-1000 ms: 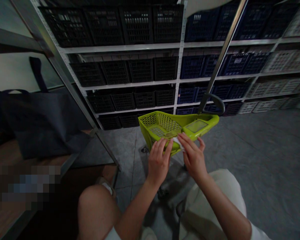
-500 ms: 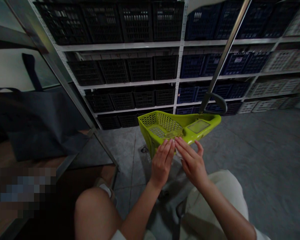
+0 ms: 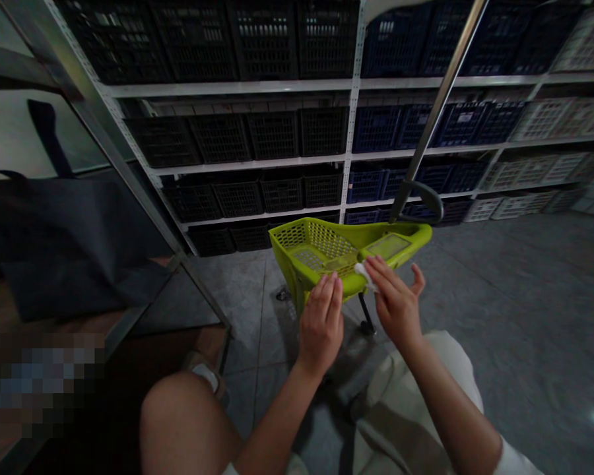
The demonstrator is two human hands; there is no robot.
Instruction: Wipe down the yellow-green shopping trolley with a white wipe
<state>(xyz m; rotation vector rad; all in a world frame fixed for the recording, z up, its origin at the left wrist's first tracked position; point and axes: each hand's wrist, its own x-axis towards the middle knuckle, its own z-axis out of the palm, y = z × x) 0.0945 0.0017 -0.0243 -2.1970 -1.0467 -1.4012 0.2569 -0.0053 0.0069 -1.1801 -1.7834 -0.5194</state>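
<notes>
A small lime-green plastic shopping cart [image 3: 313, 249] with lattice sides stands before my knees. My left hand [image 3: 323, 320] holds its near rim, fingers together over the edge and thumb hidden. Further right along that rim, my right hand [image 3: 396, 300] presses a crumpled white cloth or tissue [image 3: 362, 269] against the plastic, its little finger lifted away. A flat panel [image 3: 390, 247] is set into the cart's top beyond that hand. From the cart's far side rises a metal pole [image 3: 443, 105] with a grey looped piece [image 3: 428, 201] near its foot.
White shelving [image 3: 297, 87] filled with black crates [image 3: 272, 135], blue crates [image 3: 376, 128] and white crates [image 3: 542, 120] lines the back. On the left, a dark bag [image 3: 74, 244] rests on a metal-framed table [image 3: 151, 305]. Grey tiled floor [image 3: 519, 284] stretches to the right.
My right hand has slid right along the rim with the white cloth, away from my left hand. My left hand stays at the rim. The view has shifted slightly.
</notes>
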